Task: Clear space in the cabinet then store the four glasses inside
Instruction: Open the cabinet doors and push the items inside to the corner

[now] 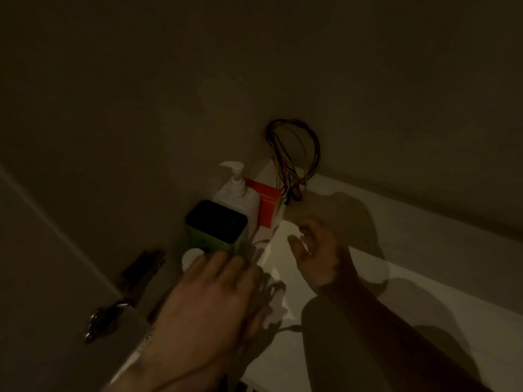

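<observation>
Dim white cabinet shelf point(424, 278): left hand point(215, 281) rests on white-capped container point(191, 257); right hand point(317, 250) released.

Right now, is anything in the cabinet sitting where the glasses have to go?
Yes. A green box, a pump bottle and a red box crowd the back left corner. The left hand is on a white lid. No glasses in view.

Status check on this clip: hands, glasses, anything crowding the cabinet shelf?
Left hand open, resting over a white round object. Right hand open, empty. No glasses in view. Pump bottle, green box, red box, wires crowd the shelf corner.
</observation>
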Motion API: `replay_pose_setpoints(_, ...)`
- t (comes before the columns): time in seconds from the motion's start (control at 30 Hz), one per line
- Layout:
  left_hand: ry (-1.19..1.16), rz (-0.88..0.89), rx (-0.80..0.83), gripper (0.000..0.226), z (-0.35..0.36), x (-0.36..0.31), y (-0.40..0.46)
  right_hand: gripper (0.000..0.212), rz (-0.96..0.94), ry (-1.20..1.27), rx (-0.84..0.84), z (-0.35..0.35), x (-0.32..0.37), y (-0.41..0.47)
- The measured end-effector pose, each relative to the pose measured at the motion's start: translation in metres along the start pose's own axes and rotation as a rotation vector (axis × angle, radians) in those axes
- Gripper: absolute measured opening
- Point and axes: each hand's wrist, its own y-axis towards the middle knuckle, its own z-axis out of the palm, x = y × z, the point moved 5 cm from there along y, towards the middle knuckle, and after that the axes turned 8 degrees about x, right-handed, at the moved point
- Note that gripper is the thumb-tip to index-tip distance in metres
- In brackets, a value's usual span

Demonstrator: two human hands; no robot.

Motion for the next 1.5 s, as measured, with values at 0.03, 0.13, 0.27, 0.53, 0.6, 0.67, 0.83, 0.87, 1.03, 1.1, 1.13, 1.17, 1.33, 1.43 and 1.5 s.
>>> replay_pose_setpoints(0.03, -0.025, 0.053, 0.046, 0.046, 0.006, -0.014, 0.002, 0.042, -0.038, -0.065, -0.022, -0.005, -0.005, -0.011)
replay_pose_setpoints(0.13, -0.139, 0.091, 0.275, 0.08, 0.037, -0.045, 0.014, 0.061, 0.03, -0.359, 0.022, -0.016, -0.031, -0.038)
replay_pose_setpoints(0.27, -0.192, 0.1, 0.33, 0.095, 0.078, -0.071, 0.035, 0.073, 0.318, -0.614, 0.189, -0.028, -0.079, -0.064)
replay_pose_setpoints(0.53, -0.147, 0.081, 0.427, 0.097, 0.116, -0.109, 0.088, 0.074, 0.527, -0.636, 0.167, -0.062, -0.112, -0.1)
replay_pose_setpoints(0.6, -0.133, 0.072, 0.431, 0.096, 0.113, -0.113, 0.097, 0.073, 0.563, -0.62, 0.171, -0.069, -0.116, -0.105)
replay_pose_setpoints(0.67, -0.116, 0.063, 0.441, 0.099, 0.109, -0.115, 0.105, 0.073, 0.593, -0.609, 0.17, -0.076, -0.118, -0.11)
replay_pose_setpoints(0.83, -0.095, 0.046, 0.493, 0.105, 0.102, -0.119, 0.112, 0.074, 0.628, -0.589, 0.163, -0.087, -0.122, -0.116)
replay_pose_setpoints(0.87, -0.105, 0.039, 0.511, 0.106, 0.099, -0.119, 0.111, 0.075, 0.631, -0.586, 0.162, -0.089, -0.12, -0.117)
replay_pose_setpoints(1.03, -0.113, 0.02, 0.628, 0.107, 0.076, -0.125, 0.104, 0.069, 0.671, -0.554, 0.234, -0.094, -0.099, -0.131)
replay_pose_setpoints(1.1, -0.114, 0.035, 0.671, 0.108, 0.064, -0.131, 0.095, 0.069, 0.68, -0.557, 0.267, -0.097, -0.084, -0.146)
replay_pose_setpoints(1.13, -0.123, 0.048, 0.696, 0.107, 0.056, -0.134, 0.089, 0.07, 0.692, -0.548, 0.29, -0.101, -0.076, -0.153)
replay_pose_setpoints(1.17, -0.131, 0.065, 0.723, 0.105, 0.048, -0.136, 0.082, 0.072, 0.708, -0.537, 0.322, -0.105, -0.067, -0.162)
replay_pose_setpoints(1.33, -0.083, 0.099, 0.788, 0.102, -0.014, -0.146, 0.042, 0.07, 0.741, -0.514, 0.448, -0.133, 0.001, -0.2)
replay_pose_setpoints(1.43, -0.079, 0.095, 0.826, 0.099, -0.068, -0.155, 0.018, 0.064, 0.751, -0.484, 0.485, -0.164, 0.054, -0.222)
replay_pose_setpoints(1.5, -0.093, 0.1, 0.867, 0.098, -0.111, -0.16, 0.002, 0.062, 0.766, -0.459, 0.506, -0.189, 0.093, -0.236)
